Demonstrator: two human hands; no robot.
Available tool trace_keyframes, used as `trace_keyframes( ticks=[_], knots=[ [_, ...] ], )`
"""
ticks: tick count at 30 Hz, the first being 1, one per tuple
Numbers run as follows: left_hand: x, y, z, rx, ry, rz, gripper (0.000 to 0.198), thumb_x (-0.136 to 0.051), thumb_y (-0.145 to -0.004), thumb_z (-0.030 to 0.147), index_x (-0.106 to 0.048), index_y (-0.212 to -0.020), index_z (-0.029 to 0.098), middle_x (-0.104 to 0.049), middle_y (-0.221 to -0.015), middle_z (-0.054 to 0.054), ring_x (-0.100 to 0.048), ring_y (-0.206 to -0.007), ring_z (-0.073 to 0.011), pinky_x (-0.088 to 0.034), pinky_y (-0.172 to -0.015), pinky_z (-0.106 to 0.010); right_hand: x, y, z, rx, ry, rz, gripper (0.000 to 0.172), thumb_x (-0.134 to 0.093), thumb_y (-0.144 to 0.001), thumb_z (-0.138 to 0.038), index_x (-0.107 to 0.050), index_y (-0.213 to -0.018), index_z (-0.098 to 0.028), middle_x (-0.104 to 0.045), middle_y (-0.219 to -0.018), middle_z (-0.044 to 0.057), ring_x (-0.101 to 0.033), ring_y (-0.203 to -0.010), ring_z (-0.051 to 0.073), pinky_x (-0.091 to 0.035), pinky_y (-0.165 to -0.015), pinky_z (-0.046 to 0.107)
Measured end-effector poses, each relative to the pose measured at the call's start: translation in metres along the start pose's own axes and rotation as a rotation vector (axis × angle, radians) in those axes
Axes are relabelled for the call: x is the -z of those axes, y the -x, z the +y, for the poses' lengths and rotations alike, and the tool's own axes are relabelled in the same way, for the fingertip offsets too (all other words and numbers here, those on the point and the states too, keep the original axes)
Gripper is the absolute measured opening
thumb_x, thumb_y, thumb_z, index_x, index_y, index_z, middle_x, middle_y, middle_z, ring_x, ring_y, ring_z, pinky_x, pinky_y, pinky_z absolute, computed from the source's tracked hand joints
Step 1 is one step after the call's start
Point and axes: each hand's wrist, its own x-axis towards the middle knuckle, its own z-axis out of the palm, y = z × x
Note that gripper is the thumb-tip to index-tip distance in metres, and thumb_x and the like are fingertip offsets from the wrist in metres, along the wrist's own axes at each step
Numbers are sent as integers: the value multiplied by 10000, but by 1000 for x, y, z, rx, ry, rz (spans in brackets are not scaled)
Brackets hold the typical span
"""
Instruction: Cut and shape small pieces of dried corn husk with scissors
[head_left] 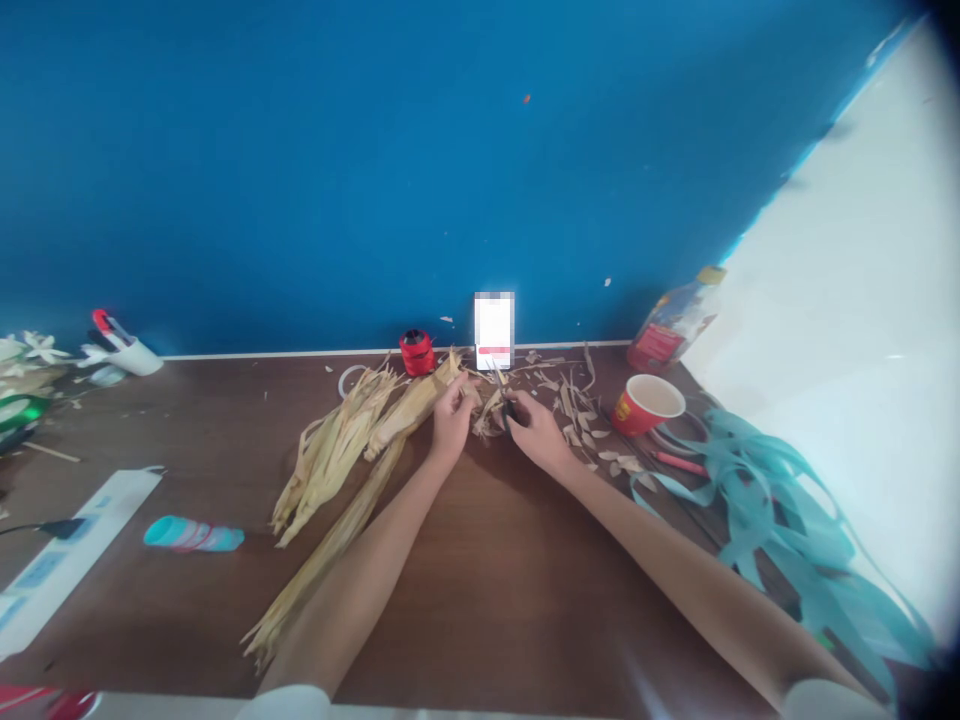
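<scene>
My right hand (536,432) is closed round the dark handles of a pair of scissors (500,380), whose blades point up and away. Just to the left, my left hand (452,418) pinches what looks like a small piece of dried corn husk, mostly hidden by the fingers. Bundles of pale dried corn husk (341,440) lie left of that hand, and one long strip (322,555) runs down beside the left forearm. Cut scraps of husk (574,410) are scattered around and right of the scissors.
Against the blue wall stand a lit phone (494,335) and a red round object (417,353). To the right are a paper cup (649,404), a tilted bottle (673,322) and tangled teal ribbon (772,500). A blue tube (193,535), power strip (71,560) and pen cup (136,356) lie left.
</scene>
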Motion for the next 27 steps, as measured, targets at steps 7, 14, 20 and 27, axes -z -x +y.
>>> trace_keyframes(
  ticks=[7,14,20,27],
  knots=[
    [-1,1,1,-51,-70,-27,450,-620,-810,311,-570,-1233,165,-682,-1072,-99,-633,-851,-165,-501,-772,-283,-5,-6,5,-181,-499,-41,332,-654,-720,-468,-611,-879,-180,-598,-622,-10,-520,-494,124,-458,-474,256],
    [-7,7,10,-36,24,-159,737,-689,-771,306,-306,-1395,224,-682,-1052,-106,-665,-918,-197,-512,-822,-334,-3,-6,14,-81,-321,57,389,-652,-733,-421,-608,-1027,-169,-655,-720,20,-589,-657,156,-499,-624,277],
    [-8,8,9,8,-84,-205,561,-719,-737,361,-498,-1219,179,-694,-862,-67,-641,-697,-158,-490,-685,-280,-1,-8,14,-47,-241,136,440,-650,-727,-378,-591,-1105,-161,-683,-929,73,-626,-827,191,-509,-771,317],
    [-6,7,11,-114,-305,-200,206,-626,-795,344,-682,-864,158,-658,-744,-18,-526,-594,-112,-393,-567,-223,3,-7,7,36,-266,311,470,-614,-752,-324,-519,-1186,-172,-635,-1022,76,-602,-918,184,-489,-842,325]
  ],
)
